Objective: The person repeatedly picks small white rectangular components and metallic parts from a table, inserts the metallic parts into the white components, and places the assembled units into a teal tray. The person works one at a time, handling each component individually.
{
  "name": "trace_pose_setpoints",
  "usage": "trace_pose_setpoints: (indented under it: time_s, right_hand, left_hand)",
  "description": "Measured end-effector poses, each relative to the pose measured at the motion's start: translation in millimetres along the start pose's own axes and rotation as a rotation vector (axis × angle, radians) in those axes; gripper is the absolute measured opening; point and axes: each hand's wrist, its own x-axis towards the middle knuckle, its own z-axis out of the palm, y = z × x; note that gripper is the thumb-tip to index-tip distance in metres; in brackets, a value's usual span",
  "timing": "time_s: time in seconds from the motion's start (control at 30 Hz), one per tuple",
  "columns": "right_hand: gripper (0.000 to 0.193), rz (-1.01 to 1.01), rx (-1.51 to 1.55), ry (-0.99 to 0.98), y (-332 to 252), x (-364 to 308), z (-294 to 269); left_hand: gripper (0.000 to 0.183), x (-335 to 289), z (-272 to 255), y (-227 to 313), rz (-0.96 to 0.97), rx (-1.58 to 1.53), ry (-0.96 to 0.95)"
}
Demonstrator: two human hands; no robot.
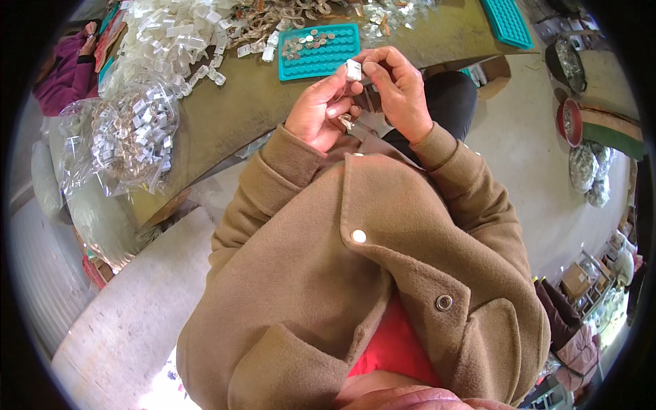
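Observation:
A small white plastic block [353, 70] is pinched between both hands above the near edge of the table. My left hand [318, 106] grips its left side with thumb and fingertips, and a thin strand hangs below. My right hand [403, 89] closes in from the right, thumb and forefinger at the block's edge; whether anything else is between those fingers is hidden. Just under the left fingers hangs a small shiny piece [346, 121]. Right behind the hands lies a teal tray [328, 70] with round hollows, carrying several small silvery discs [311, 39].
A heap of clear-white plastic parts [164, 41] covers the table's far left. Tangled tan strands [273, 20] lie behind the tray. An open clear bag [133, 137] of white blocks rests at left. A second teal tray [507, 24] is far right. Another person's purple sleeve [65, 85] shows far left.

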Motion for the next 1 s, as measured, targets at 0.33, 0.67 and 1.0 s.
trace_pose_setpoints:
  time_s: [0.33,0.67,1.0]
  right_hand:
    - [0.007,-0.253,-0.389,-0.12,-0.8,12.3,-3.1]
    - [0.004,-0.008,-0.283,-0.259,-10.4,36.2,-3.0]
    - [0.008,-0.191,-0.51,-0.451,-23.7,72.5,0.1]
  left_hand:
    - [0.018,2.6,-1.2,4.8,0.195,0.384,0.141]
    - [0.021,2.0,-5.7,26.1,0.055,0.21,0.19]
    - [0.017,9.3,-3.4,37.6,0.264,0.611,0.281]
